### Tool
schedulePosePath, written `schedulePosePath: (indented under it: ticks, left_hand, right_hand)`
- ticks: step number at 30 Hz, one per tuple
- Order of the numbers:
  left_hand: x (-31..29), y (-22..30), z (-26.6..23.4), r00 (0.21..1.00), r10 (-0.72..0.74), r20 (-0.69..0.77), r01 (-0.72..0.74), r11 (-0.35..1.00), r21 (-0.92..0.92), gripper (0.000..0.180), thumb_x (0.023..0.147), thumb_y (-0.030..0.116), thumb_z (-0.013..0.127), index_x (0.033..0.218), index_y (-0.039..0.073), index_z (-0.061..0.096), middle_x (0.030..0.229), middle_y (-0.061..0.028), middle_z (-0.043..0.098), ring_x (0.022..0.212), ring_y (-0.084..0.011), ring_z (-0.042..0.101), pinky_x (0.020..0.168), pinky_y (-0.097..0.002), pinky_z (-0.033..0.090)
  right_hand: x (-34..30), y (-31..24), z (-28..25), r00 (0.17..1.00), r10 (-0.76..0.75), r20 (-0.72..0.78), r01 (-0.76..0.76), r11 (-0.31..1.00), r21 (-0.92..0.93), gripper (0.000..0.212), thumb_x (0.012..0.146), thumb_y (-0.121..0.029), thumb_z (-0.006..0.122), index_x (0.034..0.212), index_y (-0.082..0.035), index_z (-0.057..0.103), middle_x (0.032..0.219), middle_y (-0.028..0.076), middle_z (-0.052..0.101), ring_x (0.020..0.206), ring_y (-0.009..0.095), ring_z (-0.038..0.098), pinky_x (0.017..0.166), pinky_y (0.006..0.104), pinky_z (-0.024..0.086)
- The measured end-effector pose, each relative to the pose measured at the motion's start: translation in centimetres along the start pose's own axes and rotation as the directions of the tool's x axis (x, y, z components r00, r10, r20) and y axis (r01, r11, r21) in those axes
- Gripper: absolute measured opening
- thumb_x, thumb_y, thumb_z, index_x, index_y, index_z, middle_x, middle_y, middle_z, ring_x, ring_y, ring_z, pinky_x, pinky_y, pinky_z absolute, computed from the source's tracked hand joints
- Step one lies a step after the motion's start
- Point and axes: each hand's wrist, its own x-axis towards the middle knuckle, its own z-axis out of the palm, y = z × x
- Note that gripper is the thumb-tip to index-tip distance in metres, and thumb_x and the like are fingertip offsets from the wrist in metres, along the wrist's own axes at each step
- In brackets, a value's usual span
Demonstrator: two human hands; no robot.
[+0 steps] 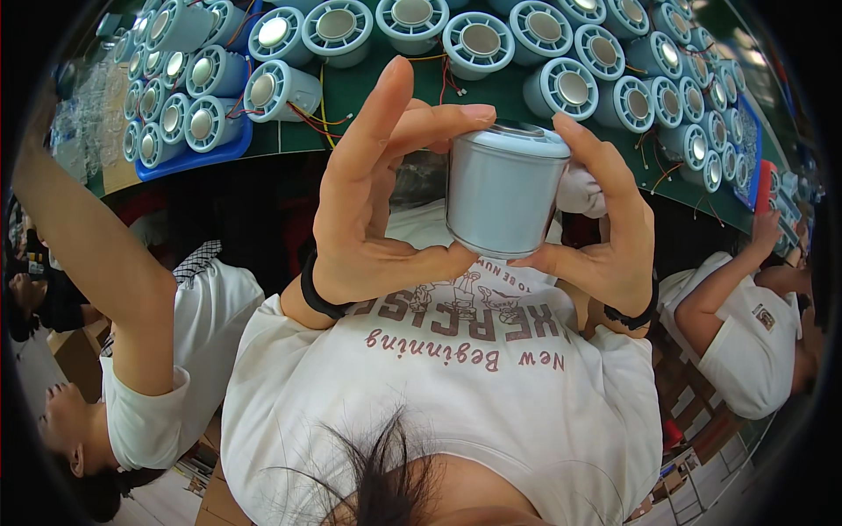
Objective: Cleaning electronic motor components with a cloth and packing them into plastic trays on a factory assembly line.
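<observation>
Between my two hands, close in front of my chest, is a light blue cylindrical housing [504, 197] with a round silver disc on its upper end. My left hand [368, 193] pinches it from the left, thumb at the lower edge and a finger on the top rim. From the right, my right hand [614, 228] grips it, one fingertip at the top rim and the thumb beneath. Something small and white [581, 193] shows behind the cylinder by my right fingers; I cannot tell its kind.
Many similar housings [478, 44] with silver centres and thin coloured wires cover the green table [298, 136]. A blue tray [206, 160] with more sits at the left, another blue tray [750, 145] at the right. People in white shirts sit on both sides; one holds a red item [765, 186].
</observation>
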Motion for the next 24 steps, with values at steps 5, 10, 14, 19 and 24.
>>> schedulePosePath:
  ticks: [5, 10, 14, 19, 24]
  left_hand:
    - [0.2, 0.2, -0.1, 0.999, 0.05, 0.015, -0.05, 0.999, 0.0, 0.123, 0.058, 0.007, 0.088, 0.151, 0.002, 0.008, 0.126, -0.0278, 0.053, 0.116, -0.0305, 0.053, 0.095, -0.0406, 0.044]
    - [0.2, 0.3, 0.2, 0.998, 0.061, 0.036, -0.062, 0.998, 0.032, 0.128, 0.055, 0.013, 0.092, 0.151, 0.003, 0.008, 0.129, -0.0261, 0.051, 0.116, -0.0276, 0.052, 0.093, -0.0374, 0.045]
    - [-0.5, 0.6, 1.0, 0.985, -0.129, -0.115, 0.118, 0.988, -0.1, 0.122, 0.052, 0.017, 0.094, 0.148, 0.0, 0.021, 0.133, -0.023, 0.045, 0.115, -0.0249, 0.053, 0.091, -0.0346, 0.048]
    - [-0.5, -0.2, 1.1, 0.993, -0.07, -0.099, 0.069, 0.997, -0.017, 0.091, 0.058, 0.017, 0.09, 0.136, -0.001, 0.046, 0.127, -0.014, 0.046, 0.098, -0.0165, 0.056, 0.077, -0.0256, 0.05]
    - [-0.3, 0.0, 1.4, 0.982, -0.132, -0.133, 0.117, 0.987, -0.111, 0.08, 0.06, 0.015, 0.089, 0.129, -0.001, 0.053, 0.127, -0.0133, 0.046, 0.1, -0.0171, 0.056, 0.081, -0.0278, 0.052]
  right_hand:
    - [0.1, -0.7, 0.1, 0.996, 0.084, -0.008, -0.084, 0.996, 0.001, 0.081, 0.056, -0.011, 0.087, 0.129, -0.004, 0.051, 0.121, 0.009, 0.059, 0.1, 0.025, 0.058, 0.085, 0.0303, 0.048]
    - [-0.1, 0.0, 0.3, 0.995, 0.101, -0.023, -0.098, 0.989, 0.111, 0.08, 0.057, -0.008, 0.086, 0.128, -0.004, 0.051, 0.122, 0.009, 0.059, 0.098, 0.022, 0.06, 0.084, 0.0287, 0.048]
    - [-0.2, 0.4, 0.6, 0.993, 0.085, -0.078, -0.073, 0.987, 0.146, 0.078, 0.057, -0.008, 0.086, 0.127, -0.004, 0.052, 0.121, 0.009, 0.06, 0.096, 0.021, 0.06, 0.084, 0.0285, 0.048]
    - [0.0, 0.3, 0.3, 0.992, 0.035, -0.12, -0.026, 0.997, 0.069, 0.075, 0.057, -0.009, 0.086, 0.125, -0.004, 0.055, 0.119, 0.009, 0.061, 0.096, 0.021, 0.059, 0.085, 0.0284, 0.048]
    - [-0.1, 0.2, 0.5, 0.986, 0.039, -0.162, -0.022, 0.994, 0.103, 0.073, 0.057, -0.01, 0.086, 0.123, -0.003, 0.057, 0.118, 0.01, 0.062, 0.095, 0.021, 0.059, 0.085, 0.0286, 0.047]
